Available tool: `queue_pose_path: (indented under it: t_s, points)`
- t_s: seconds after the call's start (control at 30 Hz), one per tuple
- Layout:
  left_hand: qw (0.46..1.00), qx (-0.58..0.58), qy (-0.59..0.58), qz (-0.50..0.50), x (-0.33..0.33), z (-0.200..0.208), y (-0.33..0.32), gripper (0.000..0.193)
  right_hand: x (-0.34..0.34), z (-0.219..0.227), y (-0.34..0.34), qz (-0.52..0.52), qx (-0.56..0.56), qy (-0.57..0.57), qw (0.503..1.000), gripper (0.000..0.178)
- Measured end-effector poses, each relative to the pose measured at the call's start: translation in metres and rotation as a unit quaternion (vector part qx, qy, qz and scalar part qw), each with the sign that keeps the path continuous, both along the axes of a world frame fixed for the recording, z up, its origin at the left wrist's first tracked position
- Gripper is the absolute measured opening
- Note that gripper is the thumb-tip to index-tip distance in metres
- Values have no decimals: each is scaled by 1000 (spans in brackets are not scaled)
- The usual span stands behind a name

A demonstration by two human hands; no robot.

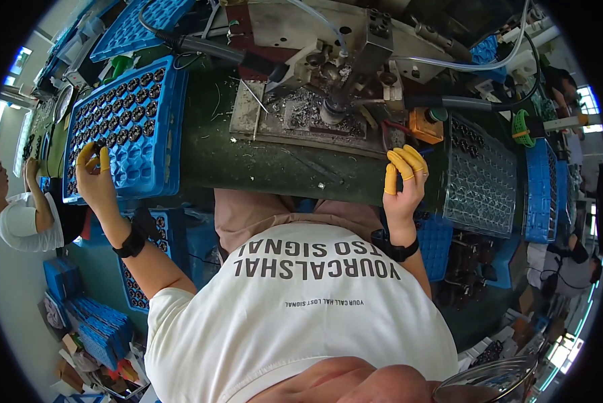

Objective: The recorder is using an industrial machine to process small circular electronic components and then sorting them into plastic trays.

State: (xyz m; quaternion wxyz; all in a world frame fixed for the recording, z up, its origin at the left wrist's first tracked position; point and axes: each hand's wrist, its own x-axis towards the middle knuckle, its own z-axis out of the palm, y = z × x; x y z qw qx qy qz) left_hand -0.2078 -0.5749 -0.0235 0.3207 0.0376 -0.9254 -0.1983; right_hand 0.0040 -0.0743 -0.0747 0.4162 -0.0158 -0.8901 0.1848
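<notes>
My left hand (95,176), with yellow finger cots, is over the near left corner of a blue moulded tray (162,168). Its thumb and fingers close on a small black part (99,146). Rows of similar black round parts (130,101) fill the far pockets of this tray, while several nearer pockets are bare. My right hand (407,181), also in yellow finger cots, hovers at the bench's front edge, fingers bent and apart from the thumb, with nothing visible between them. Beyond it is a metal machine fixture (332,111) strewn with grey shavings.
Two black-handled tools with cables, left (264,65) and right (449,102), point toward the fixture. An orange box (426,126) stands beside it. A clear tray (481,178) with a few black parts lies at the right. Another person (29,211) sits at the far left.
</notes>
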Motion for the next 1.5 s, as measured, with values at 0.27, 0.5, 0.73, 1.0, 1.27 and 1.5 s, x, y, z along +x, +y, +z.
queue_pose_path:
  t_s: [0.27, 0.5, 0.73, 1.0, 1.27, 1.5]
  points:
    - [882, 371, -43, -289, 9, 0, 96, 46, 0, -2, 2, -2, 6, -7, 1000, 20]
    - [929, 289, -54, -224, 8, -8, 105, 43, -1, -1, 0, -3, 6, -9, 1000, 20]
    - [932, 269, -58, -236, 4, -16, 97, 43, -1, -1, 1, -4, 11, -8, 1000, 20]
    - [935, 244, -63, -250, 7, -11, 99, 39, -1, 7, -3, 1, 22, -14, 1000, 20]
    - [940, 223, -72, -247, 8, -10, 97, 39, -65, 45, -34, 115, -120, 6, 986, 40]
    - [961, 144, -35, -232, 11, -2, 109, 39, -96, 57, -39, 111, -170, -5, 979, 47]
